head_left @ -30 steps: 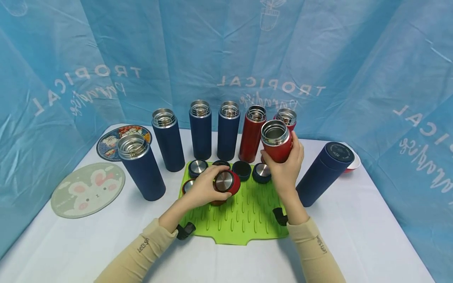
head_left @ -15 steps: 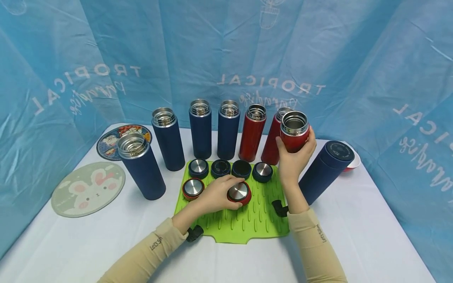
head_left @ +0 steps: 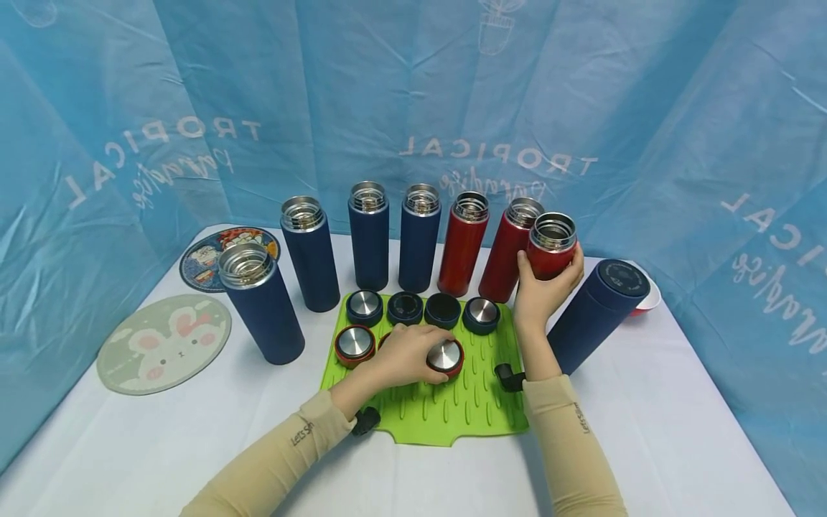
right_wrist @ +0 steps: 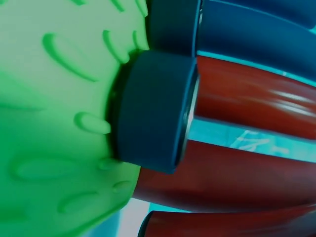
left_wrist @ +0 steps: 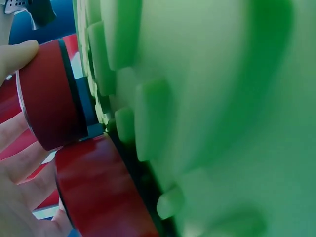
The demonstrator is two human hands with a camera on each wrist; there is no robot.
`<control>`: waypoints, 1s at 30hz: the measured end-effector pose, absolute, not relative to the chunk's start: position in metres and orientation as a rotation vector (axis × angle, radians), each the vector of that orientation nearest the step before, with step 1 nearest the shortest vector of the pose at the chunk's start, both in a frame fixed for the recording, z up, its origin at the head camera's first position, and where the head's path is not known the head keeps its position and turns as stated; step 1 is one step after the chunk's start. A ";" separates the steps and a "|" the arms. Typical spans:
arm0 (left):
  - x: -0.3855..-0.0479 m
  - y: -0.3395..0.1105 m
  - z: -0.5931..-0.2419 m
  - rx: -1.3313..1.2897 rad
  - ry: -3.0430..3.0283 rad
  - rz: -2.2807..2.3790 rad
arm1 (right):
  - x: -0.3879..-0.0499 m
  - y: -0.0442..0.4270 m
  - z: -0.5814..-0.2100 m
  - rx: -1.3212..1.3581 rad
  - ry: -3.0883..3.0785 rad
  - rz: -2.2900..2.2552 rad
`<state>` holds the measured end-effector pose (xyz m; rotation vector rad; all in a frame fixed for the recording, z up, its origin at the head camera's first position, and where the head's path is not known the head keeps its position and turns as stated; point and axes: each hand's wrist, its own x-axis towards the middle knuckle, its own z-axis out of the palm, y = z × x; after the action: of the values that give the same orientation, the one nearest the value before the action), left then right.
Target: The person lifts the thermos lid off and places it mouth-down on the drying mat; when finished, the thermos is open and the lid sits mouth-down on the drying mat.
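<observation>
My left hand (head_left: 408,355) pinches a red bottle lid (head_left: 447,358), steel side up, at the green drying mat (head_left: 420,424). In the left wrist view, the thumb and fingers hold this lid (left_wrist: 49,94) by its side, with a second red lid (left_wrist: 103,187) close beside it. That second lid is mostly hidden under the hand in the head view. Another red lid (head_left: 354,342) lies at the mat's left. My right hand (head_left: 543,296) grips a red, lidless thermos bottle (head_left: 550,260), upright beside another red bottle (head_left: 500,266). Its base is hidden by the hand.
Several dark blue lids (head_left: 405,307) line the mat's back edge. Lidless blue bottles (head_left: 368,251) and a red bottle (head_left: 461,251) stand behind and to the left. A lidded blue bottle (head_left: 591,312) stands right, before a bowl (head_left: 649,298). Placemats (head_left: 164,348) lie left.
My left hand has carried its red lid right and down toward the mat, exposing the lids behind. My right hand has moved the red bottle to the right, beside the back row.
</observation>
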<state>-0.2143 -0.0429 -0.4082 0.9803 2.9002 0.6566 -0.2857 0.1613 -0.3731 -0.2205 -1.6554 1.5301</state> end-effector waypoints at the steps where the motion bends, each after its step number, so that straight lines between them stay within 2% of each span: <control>1: -0.215 -0.042 -0.409 0.983 2.904 0.632 | -0.287 0.162 -0.374 -0.227 -1.647 1.542; 30: -0.226 -0.038 -0.416 0.937 2.922 0.503 | -0.307 0.174 -0.395 -0.429 -1.578 1.601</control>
<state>-0.2259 -0.0377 -0.4160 0.9367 2.9223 0.5030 -0.3074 0.1745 -0.3954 -0.4287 -1.5778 1.6011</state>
